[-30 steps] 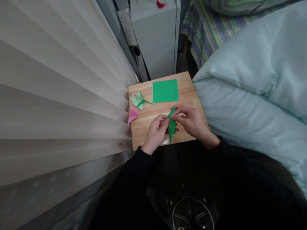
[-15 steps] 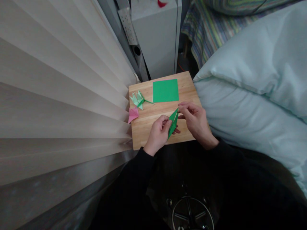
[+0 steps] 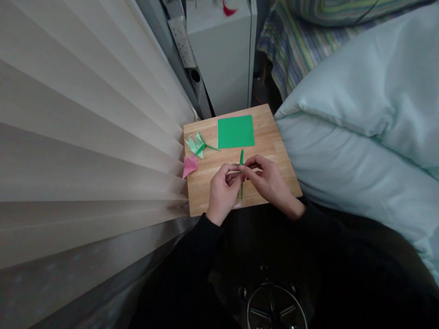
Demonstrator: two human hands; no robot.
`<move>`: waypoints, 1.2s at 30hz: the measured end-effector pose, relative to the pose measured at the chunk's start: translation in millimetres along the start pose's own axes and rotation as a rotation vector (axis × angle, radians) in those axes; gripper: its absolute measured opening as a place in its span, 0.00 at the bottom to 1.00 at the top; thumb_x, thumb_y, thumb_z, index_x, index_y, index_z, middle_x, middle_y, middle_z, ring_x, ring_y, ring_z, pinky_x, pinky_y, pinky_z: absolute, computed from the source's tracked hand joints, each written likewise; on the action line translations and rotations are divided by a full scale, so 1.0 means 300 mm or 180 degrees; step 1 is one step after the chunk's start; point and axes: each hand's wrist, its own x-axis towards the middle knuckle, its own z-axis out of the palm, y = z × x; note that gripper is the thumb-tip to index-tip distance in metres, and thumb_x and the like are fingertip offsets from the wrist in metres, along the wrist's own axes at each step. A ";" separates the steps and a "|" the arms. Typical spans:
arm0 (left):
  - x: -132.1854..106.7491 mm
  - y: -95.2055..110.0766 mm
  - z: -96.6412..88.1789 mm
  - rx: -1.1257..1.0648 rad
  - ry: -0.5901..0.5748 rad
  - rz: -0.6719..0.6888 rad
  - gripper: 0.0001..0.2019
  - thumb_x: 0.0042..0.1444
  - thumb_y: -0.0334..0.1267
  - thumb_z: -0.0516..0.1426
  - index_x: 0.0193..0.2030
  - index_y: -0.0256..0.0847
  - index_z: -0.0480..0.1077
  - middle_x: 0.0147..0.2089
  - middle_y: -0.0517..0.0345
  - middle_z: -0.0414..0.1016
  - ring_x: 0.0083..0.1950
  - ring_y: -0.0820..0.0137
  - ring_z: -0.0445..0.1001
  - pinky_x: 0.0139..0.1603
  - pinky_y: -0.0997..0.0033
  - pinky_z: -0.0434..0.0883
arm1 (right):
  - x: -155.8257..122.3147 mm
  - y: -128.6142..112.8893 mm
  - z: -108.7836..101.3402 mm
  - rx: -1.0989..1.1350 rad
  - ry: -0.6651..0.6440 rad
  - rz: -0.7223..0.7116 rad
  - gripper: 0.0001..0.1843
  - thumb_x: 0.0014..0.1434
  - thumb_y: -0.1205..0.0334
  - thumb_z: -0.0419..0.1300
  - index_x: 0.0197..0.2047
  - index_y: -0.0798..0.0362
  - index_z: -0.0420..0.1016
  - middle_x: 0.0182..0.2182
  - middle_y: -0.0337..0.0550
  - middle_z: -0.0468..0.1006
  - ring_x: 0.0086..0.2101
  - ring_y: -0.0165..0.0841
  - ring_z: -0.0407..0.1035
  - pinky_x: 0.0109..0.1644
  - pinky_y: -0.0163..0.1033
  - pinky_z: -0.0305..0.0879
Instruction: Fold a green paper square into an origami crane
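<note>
Paper (image 3: 242, 156) between fingers (image 3: 250, 173) points lengthwise toward the green sheet (image 3: 236, 131).

I count two hands of my own: one left hand (image 3: 221, 194) and one right hand (image 3: 272, 183). Between them I have one folded green paper (image 3: 242, 156). On the one wooden tabletop (image 3: 199, 196) I count one pink folded piece (image 3: 190, 166) and one cluster of green folds (image 3: 200, 147); whether that cluster is one piece or several, I can't tell. I see one flat green sheet (image 3: 236, 131) on top, and I can't count what lies under it. Around me I count one white cabinet (image 3: 219, 64), one red object (image 3: 228, 9) on it, one pleated blind (image 3: 85, 160), two dark sleeves (image 3: 192, 256) and one metal ring (image 3: 247, 310).
</note>
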 end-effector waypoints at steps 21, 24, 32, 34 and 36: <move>0.015 -0.007 -0.014 -0.0483 0.0095 -0.0400 0.11 0.56 0.45 0.67 0.37 0.40 0.79 0.37 0.56 0.83 0.41 0.67 0.81 0.47 0.66 0.77 | 0.019 0.018 -0.029 0.0007 0.0017 0.0029 0.14 0.57 0.49 0.69 0.36 0.51 0.76 0.32 0.43 0.79 0.35 0.36 0.74 0.37 0.41 0.72; 0.025 -0.001 -0.033 -0.0519 -0.0131 -0.0646 0.13 0.52 0.46 0.69 0.38 0.39 0.77 0.32 0.57 0.82 0.35 0.68 0.80 0.41 0.67 0.76 | 0.028 0.006 -0.059 0.0049 -0.0246 -0.0121 0.28 0.52 0.52 0.74 0.53 0.48 0.71 0.45 0.44 0.78 0.42 0.37 0.76 0.38 0.40 0.74; 0.034 0.047 -0.079 -0.0932 -0.0912 -0.1215 0.25 0.46 0.41 0.71 0.45 0.44 0.63 0.27 0.62 0.79 0.26 0.69 0.78 0.33 0.71 0.71 | 0.050 -0.026 -0.128 0.0581 -0.1511 0.0200 0.18 0.49 0.54 0.76 0.40 0.51 0.78 0.34 0.38 0.81 0.31 0.31 0.76 0.35 0.38 0.75; 0.032 0.055 -0.087 -0.0972 -0.1095 -0.1311 0.24 0.45 0.40 0.72 0.42 0.44 0.62 0.27 0.63 0.79 0.26 0.69 0.77 0.32 0.71 0.71 | 0.046 -0.032 -0.129 0.0623 -0.1692 0.0275 0.16 0.50 0.52 0.75 0.36 0.52 0.79 0.30 0.39 0.82 0.30 0.32 0.77 0.34 0.38 0.75; 0.031 0.065 -0.095 -0.1084 -0.1210 -0.1440 0.23 0.46 0.40 0.72 0.42 0.44 0.64 0.27 0.62 0.78 0.26 0.69 0.77 0.32 0.70 0.72 | 0.043 -0.041 -0.127 0.0674 -0.1787 0.0305 0.17 0.49 0.49 0.76 0.34 0.53 0.80 0.28 0.40 0.83 0.30 0.33 0.77 0.33 0.39 0.75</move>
